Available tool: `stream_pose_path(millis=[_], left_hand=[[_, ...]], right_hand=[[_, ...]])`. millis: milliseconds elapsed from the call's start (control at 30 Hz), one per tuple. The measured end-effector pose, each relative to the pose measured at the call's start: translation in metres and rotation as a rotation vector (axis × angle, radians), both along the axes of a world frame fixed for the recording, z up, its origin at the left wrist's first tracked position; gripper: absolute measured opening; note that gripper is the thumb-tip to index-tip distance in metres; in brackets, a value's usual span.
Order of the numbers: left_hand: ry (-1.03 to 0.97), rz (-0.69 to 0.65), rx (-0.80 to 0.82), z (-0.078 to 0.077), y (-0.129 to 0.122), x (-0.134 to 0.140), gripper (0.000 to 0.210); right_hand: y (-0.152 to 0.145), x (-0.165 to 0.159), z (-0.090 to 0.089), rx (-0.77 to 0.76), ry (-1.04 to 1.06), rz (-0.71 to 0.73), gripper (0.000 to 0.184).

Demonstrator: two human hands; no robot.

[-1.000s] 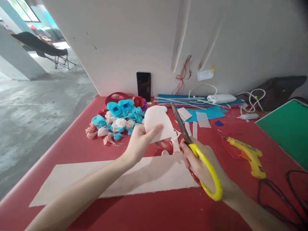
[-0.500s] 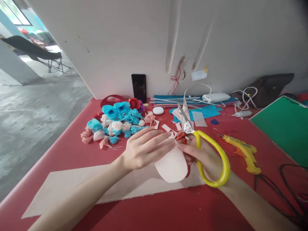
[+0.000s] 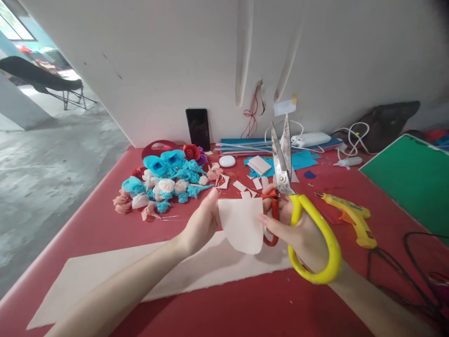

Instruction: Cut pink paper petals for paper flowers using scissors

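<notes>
My left hand (image 3: pixel 199 224) holds the left edge of a pale paper piece (image 3: pixel 242 227), its thumb upright and its other fingers mostly hidden. The piece has a straight top and a rounded bottom. My right hand (image 3: pixel 305 234) pinches the right edge of that paper under its thumb. The same hand carries scissors (image 3: pixel 282 178) with a yellow loop and a red loop, their blades pointing up and slightly apart. Below both hands a long pale paper strip (image 3: pixel 105 276) lies across the red table (image 3: pixel 224 313).
Blue, white, pink and red paper flowers (image 3: pixel 168 182) are heaped at the back left. Behind them a phone (image 3: pixel 198 128) leans on the wall. Paper scraps (image 3: pixel 240 186) lie past my hands. A yellow glue gun (image 3: pixel 351 215) and a green board (image 3: pixel 414 180) are at the right.
My left hand has drawn back from over the paper's top to its left edge, uncovering the straight top. The scissors have turned more upright, and both blades now show apart.
</notes>
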State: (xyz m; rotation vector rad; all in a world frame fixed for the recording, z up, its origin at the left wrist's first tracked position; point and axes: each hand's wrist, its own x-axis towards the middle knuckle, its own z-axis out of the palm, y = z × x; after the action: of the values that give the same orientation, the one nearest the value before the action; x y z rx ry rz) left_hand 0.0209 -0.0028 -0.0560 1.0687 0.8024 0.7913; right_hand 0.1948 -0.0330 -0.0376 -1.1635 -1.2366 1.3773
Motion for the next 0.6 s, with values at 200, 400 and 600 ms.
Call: stream_pose_path(millis=[200, 400, 600], left_hand=[[0.243, 0.009, 0.087, 0.003, -0.008, 0.001, 0.021], [0.016, 0.207, 0.059, 0.007, -0.002, -0.001, 0.018], [-0.2, 0.301, 0.065, 0.01, 0.006, -0.006, 0.027]], right_hand=[[0.0, -0.004, 0.004, 0.078, -0.045, -0.047, 0.016], [0.007, 0.002, 0.007, 0.017, 0.12, 0.003, 0.014], [0.012, 0.003, -0.005, -0.179, 0.297, 0.25, 0.026]])
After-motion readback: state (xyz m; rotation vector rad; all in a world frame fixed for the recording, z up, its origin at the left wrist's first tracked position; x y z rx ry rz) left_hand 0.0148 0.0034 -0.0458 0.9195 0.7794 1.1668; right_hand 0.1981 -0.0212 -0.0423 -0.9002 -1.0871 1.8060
